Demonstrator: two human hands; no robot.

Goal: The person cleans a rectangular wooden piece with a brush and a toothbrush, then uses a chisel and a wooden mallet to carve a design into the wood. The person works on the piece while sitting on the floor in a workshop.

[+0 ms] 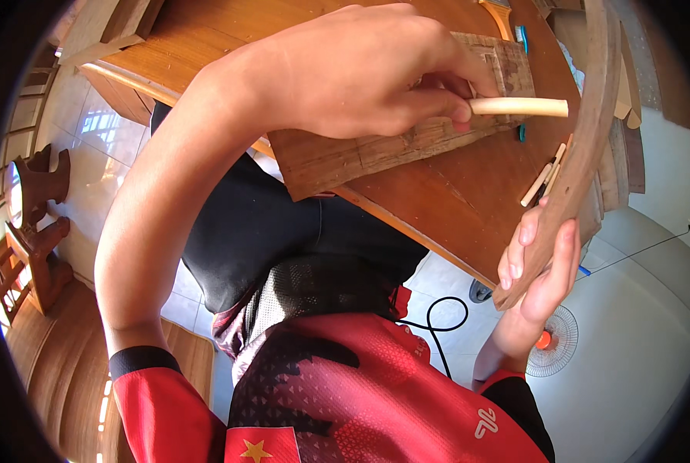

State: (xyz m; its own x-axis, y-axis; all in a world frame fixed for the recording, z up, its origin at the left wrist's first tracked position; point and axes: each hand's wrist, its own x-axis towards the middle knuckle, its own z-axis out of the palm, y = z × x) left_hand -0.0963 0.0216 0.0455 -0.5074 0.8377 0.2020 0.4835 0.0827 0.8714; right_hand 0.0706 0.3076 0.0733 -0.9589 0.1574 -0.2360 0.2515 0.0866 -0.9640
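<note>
My left hand (368,73) reaches across the table and pinches a short pale rod (522,106) between thumb and fingers. The rod's free end points right, close to the curved wooden piece; whether they touch I cannot tell. My right hand (549,270) is wrapped round the lower end of that long, curved brown wooden piece (584,170), which rises steeply past the table's right side. Beneath my left hand lies a flat wooden board (360,158) with a carved or grooved part at its far end, partly hidden by the hand.
On the table (453,208) lie several thin sticks (544,176), a blue toothbrush (522,37) and a wooden-handled brush (499,17). A wooden frame (117,31) sits at the far left. Carved wooden furniture (40,185), a black cable (438,332) and a fan (555,339) stand around.
</note>
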